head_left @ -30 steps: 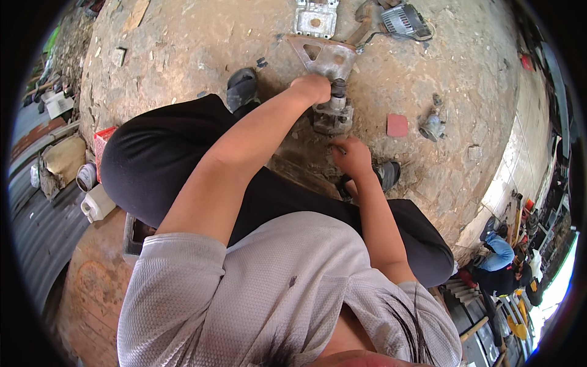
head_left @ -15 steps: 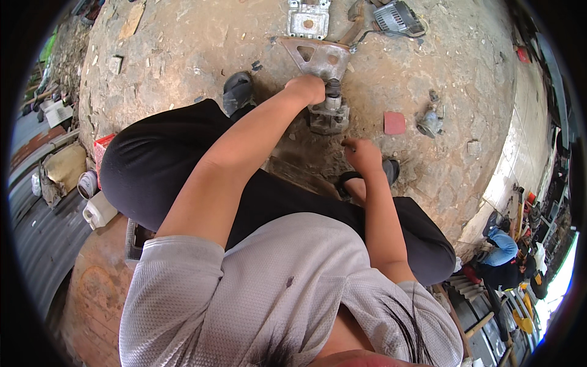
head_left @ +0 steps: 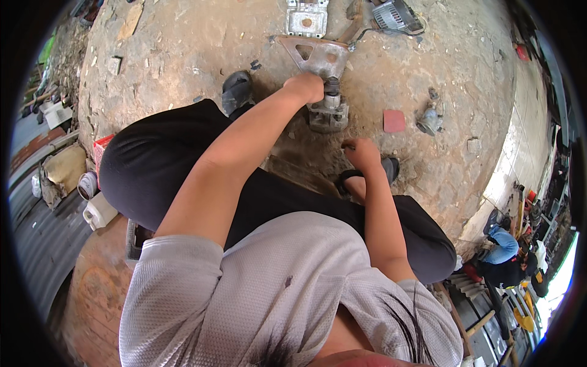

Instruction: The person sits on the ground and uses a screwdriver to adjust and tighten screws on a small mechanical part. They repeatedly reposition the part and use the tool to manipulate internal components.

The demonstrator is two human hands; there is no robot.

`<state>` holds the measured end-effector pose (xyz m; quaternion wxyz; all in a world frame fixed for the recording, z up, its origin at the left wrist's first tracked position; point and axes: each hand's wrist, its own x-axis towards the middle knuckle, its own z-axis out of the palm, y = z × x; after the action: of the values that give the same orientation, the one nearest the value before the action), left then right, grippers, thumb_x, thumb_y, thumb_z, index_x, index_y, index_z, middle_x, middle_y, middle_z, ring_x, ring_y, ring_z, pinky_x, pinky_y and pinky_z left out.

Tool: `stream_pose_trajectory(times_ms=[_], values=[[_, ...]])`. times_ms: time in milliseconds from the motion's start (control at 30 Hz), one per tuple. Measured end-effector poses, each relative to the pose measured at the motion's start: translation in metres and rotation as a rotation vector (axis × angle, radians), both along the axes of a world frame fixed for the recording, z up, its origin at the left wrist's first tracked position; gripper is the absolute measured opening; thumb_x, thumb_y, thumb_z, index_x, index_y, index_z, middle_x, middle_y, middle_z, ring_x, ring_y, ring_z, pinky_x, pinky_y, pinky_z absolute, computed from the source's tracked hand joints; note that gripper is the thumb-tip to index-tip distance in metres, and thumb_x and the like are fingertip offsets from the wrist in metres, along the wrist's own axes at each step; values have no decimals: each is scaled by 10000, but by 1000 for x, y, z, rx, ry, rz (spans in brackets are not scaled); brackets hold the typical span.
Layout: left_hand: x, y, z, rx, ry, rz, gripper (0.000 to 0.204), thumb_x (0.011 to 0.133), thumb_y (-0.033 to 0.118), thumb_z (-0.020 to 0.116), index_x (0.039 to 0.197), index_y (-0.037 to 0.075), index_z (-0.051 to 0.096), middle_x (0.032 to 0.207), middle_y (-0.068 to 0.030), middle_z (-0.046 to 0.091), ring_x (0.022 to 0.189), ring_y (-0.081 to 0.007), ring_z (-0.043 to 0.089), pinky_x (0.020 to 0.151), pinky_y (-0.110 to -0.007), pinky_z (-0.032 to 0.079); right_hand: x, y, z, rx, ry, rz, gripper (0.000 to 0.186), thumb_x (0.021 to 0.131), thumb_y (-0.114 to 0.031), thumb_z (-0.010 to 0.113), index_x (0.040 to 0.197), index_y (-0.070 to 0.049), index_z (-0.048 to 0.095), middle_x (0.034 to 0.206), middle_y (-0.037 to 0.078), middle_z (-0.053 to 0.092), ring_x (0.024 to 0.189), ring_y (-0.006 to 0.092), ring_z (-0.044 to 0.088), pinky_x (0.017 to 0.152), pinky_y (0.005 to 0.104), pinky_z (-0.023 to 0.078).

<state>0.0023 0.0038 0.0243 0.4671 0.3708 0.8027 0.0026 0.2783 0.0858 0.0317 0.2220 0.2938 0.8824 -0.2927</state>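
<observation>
Metal block [head_left: 329, 116] has only the left hand [head_left: 307, 89] close, the right hand [head_left: 364, 155] edged away; fingers' hold, I can't tell.

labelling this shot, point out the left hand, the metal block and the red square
Left hand [head_left: 305, 88]: head view, back of the hand
Metal block [head_left: 329, 117]: head view, middle of its body
Red square [head_left: 394, 121]: head view, its centre

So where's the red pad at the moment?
In the head view, the red pad lies on the ground right of centre, between the metal block and a small grey part, beyond the right hand.
</observation>
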Motion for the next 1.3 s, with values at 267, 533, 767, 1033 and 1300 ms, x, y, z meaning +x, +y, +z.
stream_pose_trajectory(times_ms=[267, 533, 767, 1033, 1300], values=[[-1, 0, -8, 32, 10, 12, 395, 930, 156, 574, 1271, 51, 744, 1362, -178, 703, 1263, -361, 674, 1048, -495, 544, -11, 11, 20, 23, 277, -92, 242, 959, -322, 719, 1111, -156, 809, 1031, 197, 765, 972, 422, 725, 850, 471, 577], [9, 1, -5, 31, 49, -45, 354, 910, 149, 589, 1192, 31, 767, 1288, -218, 723, 1206, -379, 693, 1023, -486, 555, -33, 9, 87, 24, 530, -255, 280, 983, -354, 740, 1080, -101, 811, 1070, 190, 760, 1034, 376, 718, 868, 428, 567], [54, -4, 35, 111, -1, -212, 397, 908, 135, 603, 1286, 59, 698, 1290, -201, 719, 1209, -384, 684, 1026, -499, 550, -17, 5, 137, -133, 635, -477, 243, 959, -196, 763, 1119, -14, 773, 1048, 169, 768, 947, 274, 728, 829, 353, 551], [68, -8, 43, 73, 12, -212, 384, 920, 138, 628, 1296, 73, 670, 1278, -201, 714, 1217, -390, 677, 1032, -503, 543, 2, 23, 27, -271, 468, -784, 333, 935, -283, 781, 1093, 11, 787, 859, 122, 786, 771, 154, 711, 752, 315, 553], [46, 11, 34, 33, 92, -218, 368, 938, 181, 591, 1276, 62, 675, 1271, -229, 710, 1210, -414, 670, 1030, -522, 534, 0, 16, 23, -501, 669, -835, 281, 954, -310, 795, 1060, -50, 813, 842, 74, 782, 753, 147, 684, 708, 321, 533]])
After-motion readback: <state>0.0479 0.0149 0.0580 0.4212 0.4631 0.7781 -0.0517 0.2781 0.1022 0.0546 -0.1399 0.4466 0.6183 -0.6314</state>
